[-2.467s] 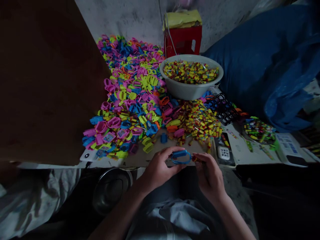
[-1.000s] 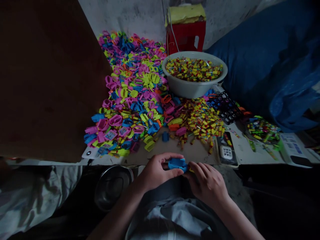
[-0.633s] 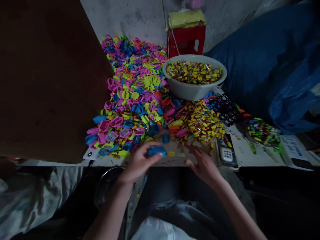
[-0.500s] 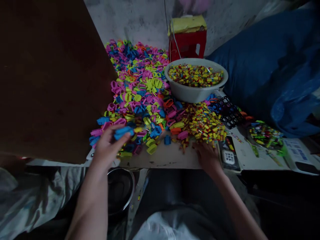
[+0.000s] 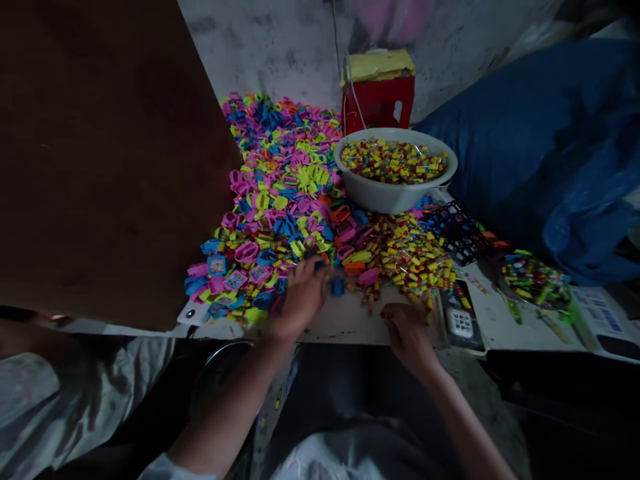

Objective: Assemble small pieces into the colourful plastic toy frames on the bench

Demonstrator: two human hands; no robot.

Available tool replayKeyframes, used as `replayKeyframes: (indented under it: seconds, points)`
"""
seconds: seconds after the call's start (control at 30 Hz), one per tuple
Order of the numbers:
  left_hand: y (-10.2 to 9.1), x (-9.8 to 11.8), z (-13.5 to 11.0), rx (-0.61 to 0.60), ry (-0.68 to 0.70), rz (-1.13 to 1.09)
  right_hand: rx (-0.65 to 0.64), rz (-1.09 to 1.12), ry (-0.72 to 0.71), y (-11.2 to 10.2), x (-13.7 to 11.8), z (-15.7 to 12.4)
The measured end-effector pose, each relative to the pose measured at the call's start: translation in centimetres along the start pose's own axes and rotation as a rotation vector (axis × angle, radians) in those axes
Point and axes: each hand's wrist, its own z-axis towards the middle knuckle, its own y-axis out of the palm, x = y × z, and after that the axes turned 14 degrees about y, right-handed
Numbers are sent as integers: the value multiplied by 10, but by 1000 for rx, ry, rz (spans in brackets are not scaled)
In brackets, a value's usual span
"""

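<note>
My left hand [image 5: 303, 297] reaches palm-down over the front of a heap of plastic toy watches [image 5: 300, 200] in pink, blue, lime and orange. Its fingertips are blurred beside a dark blue piece, and whether they grip it is unclear. A blue toy watch [image 5: 337, 287] lies just right of those fingers. At the table's front, my right hand [image 5: 410, 333] is closed in a pinch, with a small red piece [image 5: 384, 315] showing at the fingertips. Just beyond it spreads a pile of small yellow-and-red wrapped candies [image 5: 415, 257].
A white basin [image 5: 395, 197] full of wrapped candies stands behind the pile, before a red stool [image 5: 377, 103]. A brown board [image 5: 110, 167] walls off the left. To the right are a phone [image 5: 460, 320], a black grid tray [image 5: 457, 230] and a big blue bag [image 5: 510, 147].
My left hand has moved right and no longer shows the blue toy watch it held. Picture-faced watches now show at the left. My right hand has drawn back slightly from the candies.
</note>
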Motion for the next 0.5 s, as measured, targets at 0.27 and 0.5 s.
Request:
replayKeyframes:
  seconds: [0.27, 0.5]
  points:
    - [43, 16, 14, -168, 136, -114, -124, 294, 216, -13, -16, -26]
    - [24, 33, -5, -162, 138, -506, -134, 425, 266, -14, -34, -27]
